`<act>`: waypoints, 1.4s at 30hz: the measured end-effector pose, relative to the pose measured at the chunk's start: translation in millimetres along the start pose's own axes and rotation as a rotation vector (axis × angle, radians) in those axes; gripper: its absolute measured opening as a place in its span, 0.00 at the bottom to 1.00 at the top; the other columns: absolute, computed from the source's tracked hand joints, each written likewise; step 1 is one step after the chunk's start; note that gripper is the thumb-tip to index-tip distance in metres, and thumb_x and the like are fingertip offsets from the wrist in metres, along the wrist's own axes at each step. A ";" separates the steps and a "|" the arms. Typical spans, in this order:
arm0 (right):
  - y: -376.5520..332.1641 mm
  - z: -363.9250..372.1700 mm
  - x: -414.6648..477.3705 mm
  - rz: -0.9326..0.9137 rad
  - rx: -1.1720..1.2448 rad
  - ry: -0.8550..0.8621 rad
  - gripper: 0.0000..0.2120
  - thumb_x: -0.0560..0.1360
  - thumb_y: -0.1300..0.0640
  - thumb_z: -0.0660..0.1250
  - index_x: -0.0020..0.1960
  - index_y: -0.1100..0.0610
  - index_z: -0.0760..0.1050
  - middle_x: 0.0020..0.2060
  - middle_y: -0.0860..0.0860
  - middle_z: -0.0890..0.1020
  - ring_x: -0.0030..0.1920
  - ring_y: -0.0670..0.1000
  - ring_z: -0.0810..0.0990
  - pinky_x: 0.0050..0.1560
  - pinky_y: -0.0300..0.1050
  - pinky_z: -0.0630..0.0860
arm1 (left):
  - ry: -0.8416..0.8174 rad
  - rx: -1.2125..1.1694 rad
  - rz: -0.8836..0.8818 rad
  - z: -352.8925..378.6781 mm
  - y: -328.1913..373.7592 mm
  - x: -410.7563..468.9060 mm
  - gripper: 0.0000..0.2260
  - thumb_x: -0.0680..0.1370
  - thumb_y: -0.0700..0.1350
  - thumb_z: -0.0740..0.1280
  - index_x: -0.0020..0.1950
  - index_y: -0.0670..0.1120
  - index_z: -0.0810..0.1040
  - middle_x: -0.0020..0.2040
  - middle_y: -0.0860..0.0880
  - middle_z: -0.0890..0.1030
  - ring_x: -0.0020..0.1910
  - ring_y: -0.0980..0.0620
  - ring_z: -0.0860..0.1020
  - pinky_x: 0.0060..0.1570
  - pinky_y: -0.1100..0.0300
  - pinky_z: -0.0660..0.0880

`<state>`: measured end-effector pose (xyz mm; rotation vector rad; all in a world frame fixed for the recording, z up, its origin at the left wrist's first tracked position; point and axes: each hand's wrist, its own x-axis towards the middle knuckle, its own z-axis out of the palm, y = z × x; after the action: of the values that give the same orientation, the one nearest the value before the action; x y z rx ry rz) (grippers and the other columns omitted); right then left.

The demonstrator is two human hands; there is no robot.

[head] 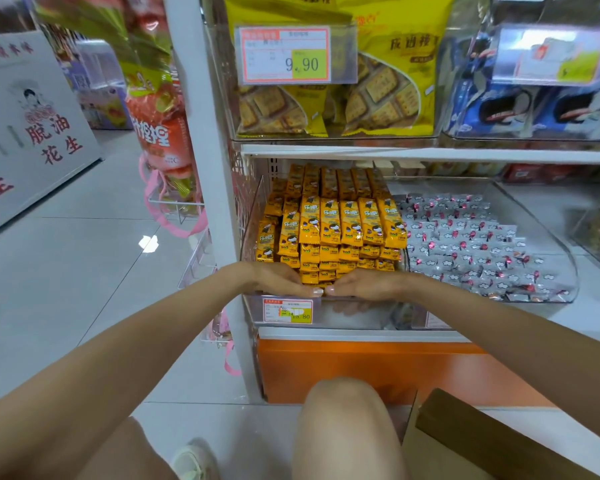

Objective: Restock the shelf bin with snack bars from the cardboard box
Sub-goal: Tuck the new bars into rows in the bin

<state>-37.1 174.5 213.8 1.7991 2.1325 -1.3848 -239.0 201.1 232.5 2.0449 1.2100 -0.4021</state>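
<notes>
A clear shelf bin (354,313) on the lower shelf holds several rows of stacked orange snack bars (336,225). My left hand (278,280) and my right hand (366,284) lie side by side at the bin's front edge, fingers straight, fingertips nearly meeting at the middle. Both hands press against the front row of bars. Neither hand holds a bar. The brown cardboard box (465,441) stands on the floor at the lower right, partly cut off by the frame; its inside is not visible.
A neighbouring clear bin (565,268) to the right holds several small silver wrapped sweets. Above, bins hold yellow cracker bags (388,95) and blue packs (534,109). A white upright (205,168) stands left of the bin. My knee (343,410) is below the shelf.
</notes>
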 end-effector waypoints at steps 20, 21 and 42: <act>9.7 9.1 -0.5 -0.146 -0.170 0.068 0.37 0.70 0.57 0.74 0.73 0.54 0.58 0.69 0.54 0.68 0.68 0.51 0.67 0.68 0.46 0.66 | 0.048 -0.093 0.119 -2.3 -11.8 5.0 0.26 0.73 0.45 0.72 0.68 0.48 0.66 0.65 0.48 0.70 0.46 0.62 0.72 0.46 0.71 0.68; 9.3 7.7 -2.2 -0.147 -0.156 0.057 0.36 0.71 0.57 0.73 0.73 0.55 0.59 0.68 0.55 0.69 0.68 0.51 0.68 0.67 0.46 0.67 | 0.044 -0.098 0.115 -2.3 -10.4 3.4 0.26 0.73 0.45 0.72 0.68 0.48 0.66 0.65 0.49 0.70 0.49 0.60 0.72 0.49 0.70 0.68; 16.8 -111.6 -38.0 -0.121 -0.005 0.505 0.40 0.68 0.50 0.73 0.74 0.56 0.60 0.70 0.53 0.68 0.70 0.54 0.66 0.71 0.45 0.61 | 0.519 -0.326 0.015 -66.8 39.8 -3.7 0.32 0.75 0.46 0.69 0.75 0.44 0.58 0.71 0.42 0.66 0.70 0.44 0.66 0.68 0.55 0.63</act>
<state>44.2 213.5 291.5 2.2428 2.5019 -1.0167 -212.9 234.3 297.9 1.9203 1.4445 0.3412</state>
